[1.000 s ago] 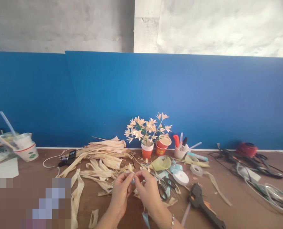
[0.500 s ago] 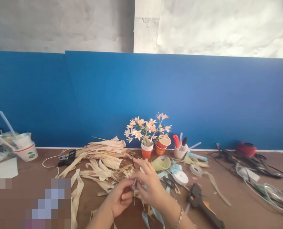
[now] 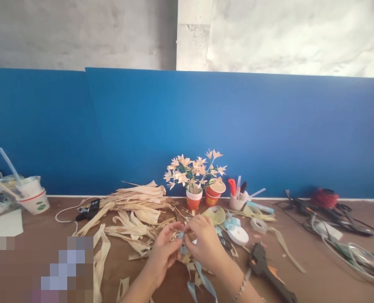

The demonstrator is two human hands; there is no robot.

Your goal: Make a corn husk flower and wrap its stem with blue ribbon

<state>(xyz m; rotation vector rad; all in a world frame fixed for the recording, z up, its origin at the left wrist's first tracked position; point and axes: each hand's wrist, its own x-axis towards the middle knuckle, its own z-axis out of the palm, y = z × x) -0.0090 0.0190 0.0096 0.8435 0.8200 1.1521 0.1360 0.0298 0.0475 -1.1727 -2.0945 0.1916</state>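
My left hand and my right hand meet over the middle of the table, fingertips pinched around a small light blue strip. It looks like ribbon; most of it is hidden by the fingers. A bracelet circles my right wrist. Beneath my hands, a longer light blue ribbon trails over scraps. Dried corn husks are heaped to the left of my hands. Just beyond them, husk-coloured flowers on green stems stand in orange and white paper cups.
At right lie a black glue gun, a white ribbon spool and a clear tape roll. A cup of pens stands behind them. Cables tangle far right. A white cup sits far left. A blue partition borders the table.
Both hands have turned and risen slightly at the fingertips. My right hand's raised fingers have curled in, and the light blue strip between the hands shows more clearly.
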